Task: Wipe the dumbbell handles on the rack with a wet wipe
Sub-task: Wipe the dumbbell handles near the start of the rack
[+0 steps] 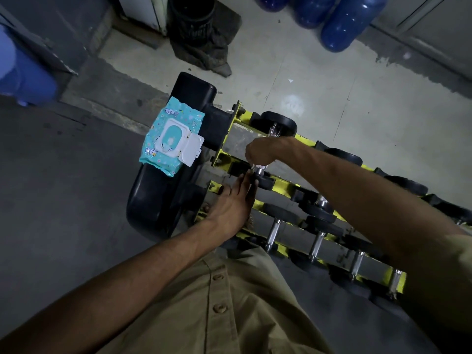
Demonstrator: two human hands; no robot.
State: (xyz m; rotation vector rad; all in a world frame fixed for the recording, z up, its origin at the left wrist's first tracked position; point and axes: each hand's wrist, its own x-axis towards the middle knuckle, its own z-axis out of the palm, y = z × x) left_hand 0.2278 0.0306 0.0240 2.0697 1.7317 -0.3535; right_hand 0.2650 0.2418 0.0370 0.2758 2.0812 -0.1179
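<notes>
One chrome dumbbell handle (pixel 259 171) on the yellow steel rack (pixel 221 157) under way: right hand (pixel 263 150) curled round it, left hand (pixel 229 205) straight-fingered against its black weight head (pixel 265 182); the others probably still to do.

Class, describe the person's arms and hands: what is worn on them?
Both forearms are bare. The left hand and right hand wear no gloves; no watch or bracelet shows at either wrist. A short khaki sleeve covers the right upper arm, matching the buttoned shirt.
</notes>
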